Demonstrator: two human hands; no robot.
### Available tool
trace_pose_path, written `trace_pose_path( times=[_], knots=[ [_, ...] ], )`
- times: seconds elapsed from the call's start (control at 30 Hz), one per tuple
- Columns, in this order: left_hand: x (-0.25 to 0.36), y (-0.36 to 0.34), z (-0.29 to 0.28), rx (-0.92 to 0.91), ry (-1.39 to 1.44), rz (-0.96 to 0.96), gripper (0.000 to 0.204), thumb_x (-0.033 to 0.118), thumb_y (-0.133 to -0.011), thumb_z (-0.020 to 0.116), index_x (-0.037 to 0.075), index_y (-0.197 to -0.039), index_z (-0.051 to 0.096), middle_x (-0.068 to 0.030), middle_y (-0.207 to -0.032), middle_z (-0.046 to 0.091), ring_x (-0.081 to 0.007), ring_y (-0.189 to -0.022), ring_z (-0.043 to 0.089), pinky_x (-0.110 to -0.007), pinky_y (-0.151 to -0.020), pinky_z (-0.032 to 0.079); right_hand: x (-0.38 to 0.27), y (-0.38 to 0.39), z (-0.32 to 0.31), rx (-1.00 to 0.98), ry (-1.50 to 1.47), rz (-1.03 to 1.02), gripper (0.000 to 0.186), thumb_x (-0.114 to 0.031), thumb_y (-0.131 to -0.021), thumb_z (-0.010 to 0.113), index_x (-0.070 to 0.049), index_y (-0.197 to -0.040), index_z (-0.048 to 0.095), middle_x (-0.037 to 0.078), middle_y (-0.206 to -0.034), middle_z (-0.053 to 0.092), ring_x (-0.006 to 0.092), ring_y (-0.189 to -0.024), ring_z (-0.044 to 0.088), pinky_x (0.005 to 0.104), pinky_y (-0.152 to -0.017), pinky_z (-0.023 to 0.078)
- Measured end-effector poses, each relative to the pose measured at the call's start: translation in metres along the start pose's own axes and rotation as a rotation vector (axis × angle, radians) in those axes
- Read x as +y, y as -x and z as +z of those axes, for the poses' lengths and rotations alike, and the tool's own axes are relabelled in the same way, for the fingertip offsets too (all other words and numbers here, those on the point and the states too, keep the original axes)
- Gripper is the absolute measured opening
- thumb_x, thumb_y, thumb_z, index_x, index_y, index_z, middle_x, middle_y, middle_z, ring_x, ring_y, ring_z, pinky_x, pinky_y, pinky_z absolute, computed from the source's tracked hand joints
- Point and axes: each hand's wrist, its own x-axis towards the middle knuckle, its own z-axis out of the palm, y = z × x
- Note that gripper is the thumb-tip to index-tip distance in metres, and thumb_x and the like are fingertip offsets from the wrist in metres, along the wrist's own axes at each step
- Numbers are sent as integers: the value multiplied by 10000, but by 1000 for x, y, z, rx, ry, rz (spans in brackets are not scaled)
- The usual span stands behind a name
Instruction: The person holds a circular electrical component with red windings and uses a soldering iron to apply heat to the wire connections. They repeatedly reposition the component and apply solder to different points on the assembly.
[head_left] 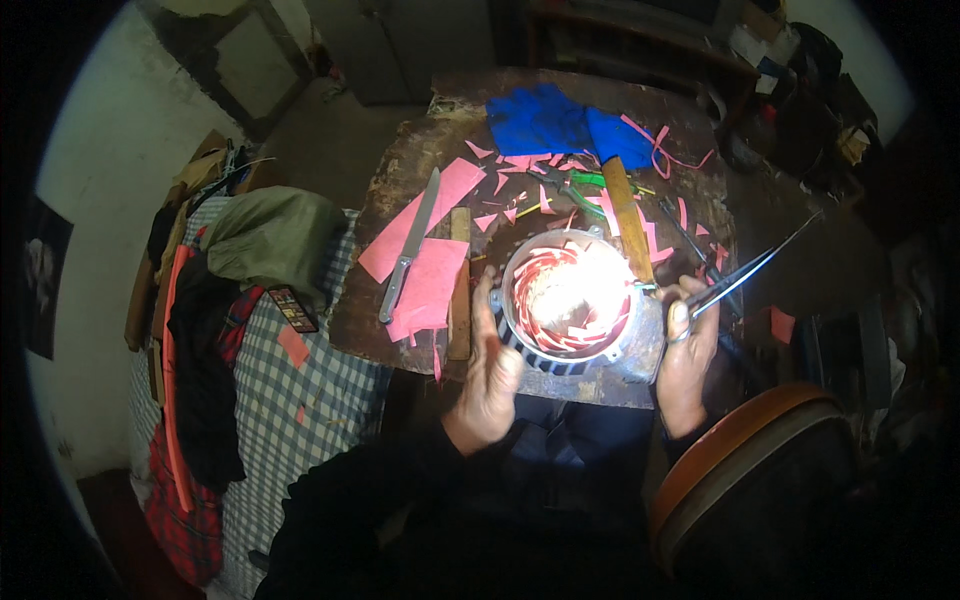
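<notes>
A round metal motor stator (516, 322) stands at the table's near edge, with pink strips lining its inner slots and strong light washing out its middle. My left hand (487, 385) is closed round its left side, thumb toward me. My right hand (688, 360), just right of the stator, grips a long pointed metal tool (748, 272). This tool's two slim arms point up and right; whether it is tweezers or scissors I cannot tell. Beyond the stator lie green-handled pliers (585, 180) and a wooden strip (628, 220).
A knife (412, 240) rests on pink sheets (425, 290) at the left. Pink scraps lie around a blue cloth (545, 120) at the back. A phone (293, 309) lies on a checked cloth (290, 400) left of the table. An orange-rimmed round object (740, 435) is near right.
</notes>
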Motion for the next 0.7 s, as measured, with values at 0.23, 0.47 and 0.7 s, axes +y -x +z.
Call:
trace_pose_path(
  times=[0.23,0.47,0.7],
  knots=[
    [-23,-71,-45,-278,143,-167,1071,839,-1128,170,14,-1811,156,-194,-1853,260,-308,-1721,265,-463,-1404,211,-22,69,-15,-67,-166,90,793,-438,-1056,805,27,-1589,445,235,-1472,686,310,-1419,626,472,-1239,451],
    [48,-84,-54,38,-366,392,341,121,-1074,725,-5,-1386,669,-160,-1341,733,-279,-1272,710,-445,-1125,557,-60,27,-122,-548,389,150,722,-436,-945,922,22,-1401,598,198,-1219,744,334,-1152,735,465,-1018,569],
    [64,-118,-32,-792,-702,595,246,58,-928,810,19,-1165,763,-165,-1269,754,-364,-1116,757,-470,-1002,610,-156,-78,-141,-1058,1095,-413,510,-233,-811,978,9,-1171,710,152,-961,711,347,-866,709,501,-757,577]
  ],
)
